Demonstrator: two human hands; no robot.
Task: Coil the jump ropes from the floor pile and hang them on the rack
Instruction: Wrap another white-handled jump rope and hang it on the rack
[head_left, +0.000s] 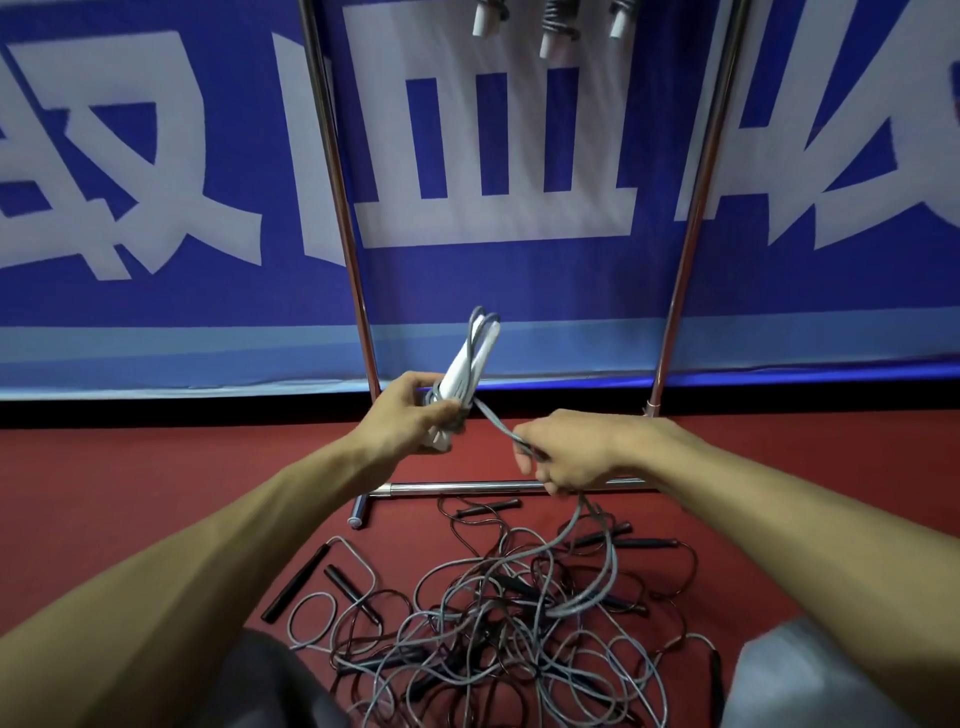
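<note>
Coiling is in hand. The left hand is closed round the paired white handles of a thin grey jump rope. At its three o'clock the right hand pinches the cord, which trails slack into the floor pile at six. Next, I'd judge, wind in that slack, then lift it to the rack at twelve, where coiled ropes hang.

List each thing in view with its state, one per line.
grey jump rope: partly coiled, tail trailing into the floor pile.
white handles: gripped together by the left hand.
right hand: pinches the grey jump rope.
floor pile: tangled, uncoiled.
hung ropes: coiled, hanging at the top of the rack.
rack: upright on the red floor.
</note>
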